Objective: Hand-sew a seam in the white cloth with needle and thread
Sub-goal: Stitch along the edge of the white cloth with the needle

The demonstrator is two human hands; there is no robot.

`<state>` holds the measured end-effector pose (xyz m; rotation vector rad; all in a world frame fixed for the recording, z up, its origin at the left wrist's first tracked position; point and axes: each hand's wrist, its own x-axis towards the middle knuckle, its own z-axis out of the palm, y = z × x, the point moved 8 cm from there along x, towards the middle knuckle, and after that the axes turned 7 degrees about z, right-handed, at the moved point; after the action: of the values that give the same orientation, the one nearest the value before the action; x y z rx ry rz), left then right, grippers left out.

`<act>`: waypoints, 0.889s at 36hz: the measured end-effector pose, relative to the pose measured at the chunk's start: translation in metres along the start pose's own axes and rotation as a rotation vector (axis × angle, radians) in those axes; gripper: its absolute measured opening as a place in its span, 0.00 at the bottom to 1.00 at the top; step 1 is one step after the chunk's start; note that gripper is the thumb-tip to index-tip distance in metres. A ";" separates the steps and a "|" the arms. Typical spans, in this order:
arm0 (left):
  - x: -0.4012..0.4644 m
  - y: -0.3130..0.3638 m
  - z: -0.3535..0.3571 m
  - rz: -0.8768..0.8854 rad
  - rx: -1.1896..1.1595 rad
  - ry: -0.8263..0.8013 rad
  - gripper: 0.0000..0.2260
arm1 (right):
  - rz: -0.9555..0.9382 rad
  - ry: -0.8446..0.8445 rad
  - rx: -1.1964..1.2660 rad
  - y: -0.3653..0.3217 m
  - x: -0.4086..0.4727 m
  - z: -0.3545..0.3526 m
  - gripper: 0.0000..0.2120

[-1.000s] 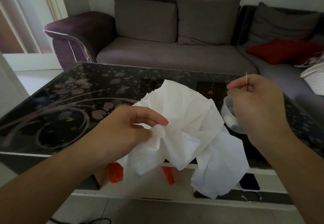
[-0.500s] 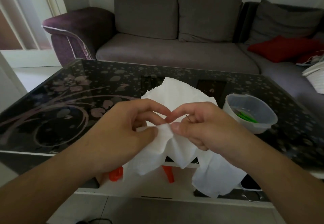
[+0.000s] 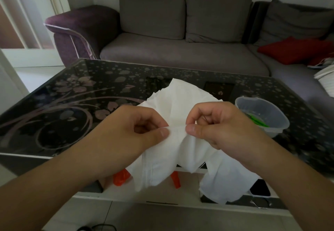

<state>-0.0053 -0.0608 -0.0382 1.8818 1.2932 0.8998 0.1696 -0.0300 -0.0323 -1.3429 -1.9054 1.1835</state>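
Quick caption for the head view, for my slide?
Left hand and right hand pinch a fold of white cloth above a dark glass table.

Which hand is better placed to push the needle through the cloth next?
Probably the right hand: a thin dark needle-like line shows between its fingers, at the white cloth fold. The left hand only pinches it.

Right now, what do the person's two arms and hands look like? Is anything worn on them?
The left hand and right hand are bare: no gloves, rings, watch or bracelets show. Both forearms are uncovered up to the picture's edge, with no sleeve in sight. Fingernails are short and unpainted.
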 end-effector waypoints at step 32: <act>0.000 0.000 0.012 -0.028 -0.066 -0.091 0.10 | 0.031 0.047 -0.050 -0.002 0.000 0.013 0.06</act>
<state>0.0045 -0.0625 -0.0444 1.8279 1.2182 0.8229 0.1589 -0.0350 -0.0368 -1.4191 -1.8987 1.1162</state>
